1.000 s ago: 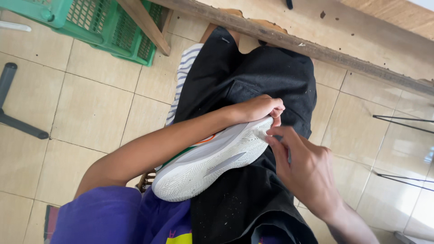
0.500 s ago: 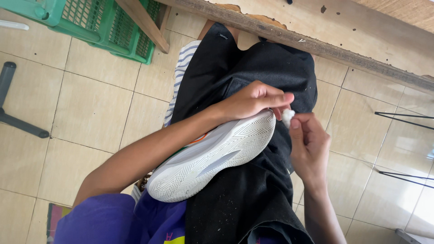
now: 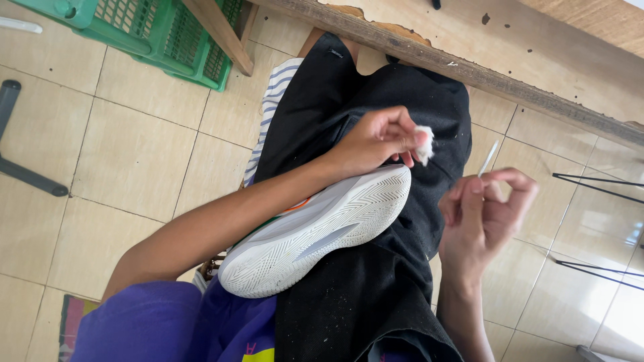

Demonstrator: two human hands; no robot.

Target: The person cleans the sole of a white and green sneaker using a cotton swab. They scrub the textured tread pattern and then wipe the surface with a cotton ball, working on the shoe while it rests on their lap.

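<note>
A white sneaker (image 3: 315,231) lies sole-up across my lap, on black shorts (image 3: 376,295). My left hand (image 3: 376,141) rests at the shoe's toe and pinches a small white cotton wad (image 3: 423,145) between its fingertips. My right hand (image 3: 484,214) is raised to the right of the shoe, apart from it, with a thin white stick (image 3: 488,159) held between thumb and fingers. The upper of the shoe is hidden under my left forearm; only a bit of orange and green shows.
A green plastic crate (image 3: 168,33) sits on the tiled floor at top left beside a wooden leg (image 3: 218,33). A worn wooden beam (image 3: 469,67) crosses the top. A striped cloth (image 3: 272,107) lies under my leg. Thin black wires (image 3: 597,184) run at right.
My right hand has pulled away from the shoe's toe to the right and now holds the thin stick up. My left hand stayed at the toe, keeping the cotton wad.
</note>
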